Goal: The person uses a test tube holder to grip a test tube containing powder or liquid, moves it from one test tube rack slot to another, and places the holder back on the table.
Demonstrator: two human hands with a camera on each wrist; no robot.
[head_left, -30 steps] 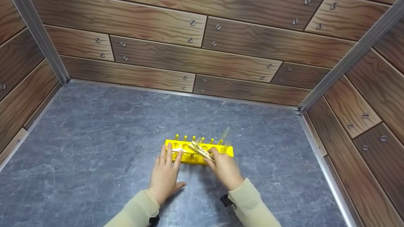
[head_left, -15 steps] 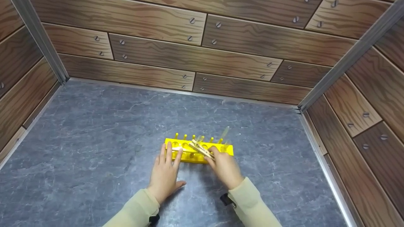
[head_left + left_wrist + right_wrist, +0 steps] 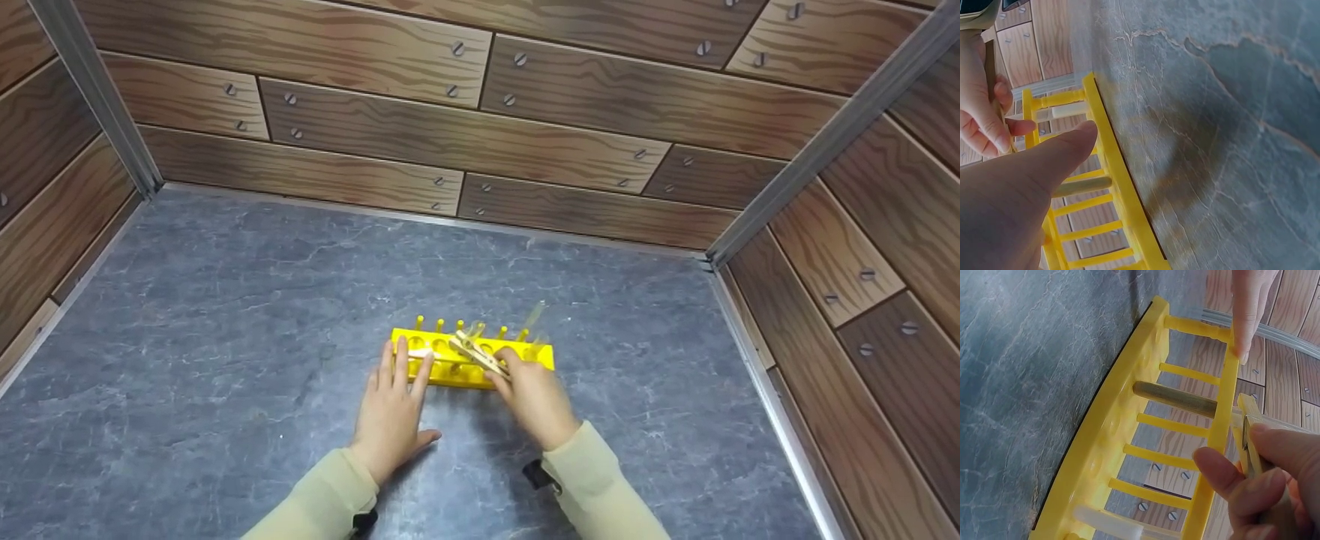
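Note:
A yellow test tube rack [image 3: 472, 381] stands on the grey surface. My left hand [image 3: 390, 416] lies with straight, spread fingers at its left end, fingertips on the top bar. In my right hand [image 3: 536, 394] I grip a wooden test tube clamp [image 3: 480, 355]. Its jaws are at the upper part of a glass test tube with brownish contents [image 3: 1176, 399], which stands in the rack's middle. Metal spring wire shows on the clamp beside my thumb in the right wrist view. A second test tube with white contents [image 3: 1109, 521] stands at the rack's right end.
Yellow pegs [image 3: 420, 322] rise along the rack's back edge. Wood-patterned walls [image 3: 375, 150] with metal edge strips [image 3: 817, 142] enclose the grey marbled surface [image 3: 262, 337] at the back and both sides.

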